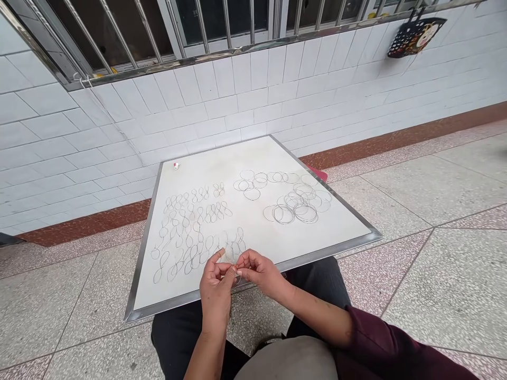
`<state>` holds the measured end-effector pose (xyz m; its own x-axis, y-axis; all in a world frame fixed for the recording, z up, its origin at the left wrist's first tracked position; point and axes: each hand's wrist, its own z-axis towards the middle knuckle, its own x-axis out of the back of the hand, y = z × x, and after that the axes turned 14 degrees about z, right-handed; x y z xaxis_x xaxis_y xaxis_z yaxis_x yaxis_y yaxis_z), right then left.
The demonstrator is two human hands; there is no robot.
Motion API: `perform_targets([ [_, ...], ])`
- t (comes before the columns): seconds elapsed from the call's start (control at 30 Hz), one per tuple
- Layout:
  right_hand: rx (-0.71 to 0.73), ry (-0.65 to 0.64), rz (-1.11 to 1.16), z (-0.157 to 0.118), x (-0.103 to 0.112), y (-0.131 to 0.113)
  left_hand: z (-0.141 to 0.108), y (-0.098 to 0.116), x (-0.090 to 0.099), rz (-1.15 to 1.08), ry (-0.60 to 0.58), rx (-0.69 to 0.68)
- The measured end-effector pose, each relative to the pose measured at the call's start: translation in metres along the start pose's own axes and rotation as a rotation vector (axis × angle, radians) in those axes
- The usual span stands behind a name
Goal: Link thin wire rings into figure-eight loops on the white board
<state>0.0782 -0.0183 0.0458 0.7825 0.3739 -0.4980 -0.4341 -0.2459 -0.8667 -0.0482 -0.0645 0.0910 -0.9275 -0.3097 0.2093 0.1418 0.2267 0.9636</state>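
Over the near edge of the white table [253, 153], my left hand [216, 287] and my right hand [264, 273] meet, thumbs and fingertips pinched together. Between them is a thin wire loop [238, 280], mostly hidden by the fingers, so its exact shape is hard to make out. My left index finger sticks out from the pinch. Rows of thin wires twisted into figure eights [192, 258] lie just beyond and to the left of my hands. Round wire rings [306, 212], many overlapping, lie on the right half of the table.
A small white-and-red object [176, 165] sits near the table's far left corner. Metal trim [317, 252] runs along the table edge, above my knees. Behind stands a white tiled wall [222, 105] with a barred window; a dark basket [415, 37] hangs at the upper right.
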Motion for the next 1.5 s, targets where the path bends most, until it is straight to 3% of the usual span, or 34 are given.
perform_targets([
  [0.17, -0.033, -0.021, -0.041, -0.001, 0.002, -0.01, -0.003, 0.0, 0.0, 0.069, 0.0, -0.023],
  [0.37, -0.167, -0.097, 0.042, 0.0, 0.008, -0.018, -0.01, 0.004, -0.002, 0.108, -0.08, -0.013],
  [0.67, -0.253, -0.129, 0.114, 0.001, 0.013, -0.023, -0.011, -0.004, 0.003, 0.073, -0.154, 0.029],
  [1.0, -0.236, -0.16, 0.15, 0.001, 0.014, -0.024, -0.008, -0.014, 0.0, 0.009, -0.15, 0.073],
  [1.5, -0.266, -0.202, 0.22, 0.002, 0.018, -0.02, -0.008, -0.006, 0.003, 0.009, -0.219, 0.123],
])
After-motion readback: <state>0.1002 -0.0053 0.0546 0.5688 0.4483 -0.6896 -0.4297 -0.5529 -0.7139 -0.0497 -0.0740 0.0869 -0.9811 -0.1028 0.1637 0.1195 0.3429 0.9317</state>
